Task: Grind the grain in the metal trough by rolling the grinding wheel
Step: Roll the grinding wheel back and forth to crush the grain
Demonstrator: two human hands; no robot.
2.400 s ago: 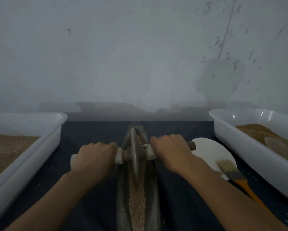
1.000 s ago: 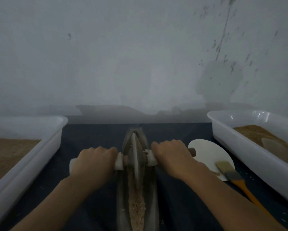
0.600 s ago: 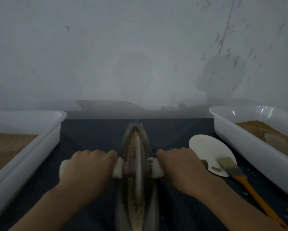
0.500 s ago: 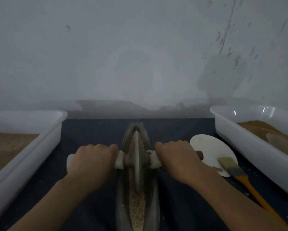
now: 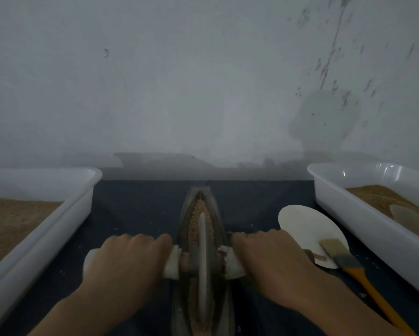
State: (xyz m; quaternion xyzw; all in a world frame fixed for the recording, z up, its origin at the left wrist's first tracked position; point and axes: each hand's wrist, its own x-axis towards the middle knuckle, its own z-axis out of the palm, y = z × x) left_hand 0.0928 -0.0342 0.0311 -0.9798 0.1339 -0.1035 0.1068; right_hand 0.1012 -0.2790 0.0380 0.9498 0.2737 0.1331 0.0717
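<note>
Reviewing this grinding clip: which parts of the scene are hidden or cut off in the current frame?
All in the head view:
- Axle handles: mostly covered by the left hand and right hand gripping them.
- Metal trough: near end cut by the bottom edge; the grinding wheel hides the grain beneath it.
- Left tray and right tray: cut by the side edges.
- Brush: handle end leaves the frame.

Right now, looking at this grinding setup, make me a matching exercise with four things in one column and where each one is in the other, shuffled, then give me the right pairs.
Things:
1. grinding wheel
2. brush
3. left hand
4. white disc

Places:
A. gripping the white-wrapped axle left of the wheel
B. flat on the dark mat, between the trough and the right tray
C. upright in the metal trough
D. bristles resting on the disc's near edge

Pairs: 1-C, 2-D, 3-A, 4-B
</note>
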